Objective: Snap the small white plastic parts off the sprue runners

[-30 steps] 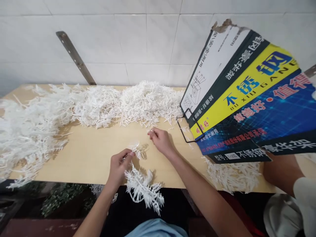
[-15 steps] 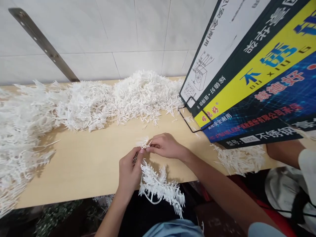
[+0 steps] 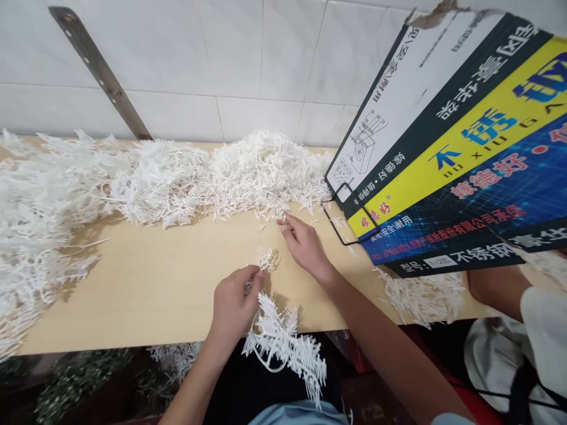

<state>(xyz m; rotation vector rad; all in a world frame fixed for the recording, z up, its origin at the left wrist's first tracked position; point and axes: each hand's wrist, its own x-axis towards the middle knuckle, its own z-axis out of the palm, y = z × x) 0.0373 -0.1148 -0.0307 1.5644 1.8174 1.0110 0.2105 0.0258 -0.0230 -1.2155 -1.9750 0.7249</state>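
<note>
My left hand [image 3: 234, 301] is closed round the stem of a white plastic sprig strand [image 3: 287, 339], whose bushy part hangs below it over the table's front edge. A short tip of the strand sticks out above my thumb. My right hand [image 3: 303, 245] is apart from the strand, up and to the right, at the front of the white sprig pile [image 3: 266, 171]. Its thumb and forefinger are pressed together near a few small sprigs; what they hold, if anything, is too small to make out.
Tangled white strands [image 3: 48, 230] cover the left of the wooden table [image 3: 146, 289]. A large printed carton [image 3: 443, 159] in a black wire frame [image 3: 341, 227] stands at the right. Beyond it are another person's arm [image 3: 500, 292] and more sprigs [image 3: 425, 292].
My right hand has left the strand at my left hand and moved forward to the pile's edge. My left hand still holds the strand. The whole view has shifted slightly.
</note>
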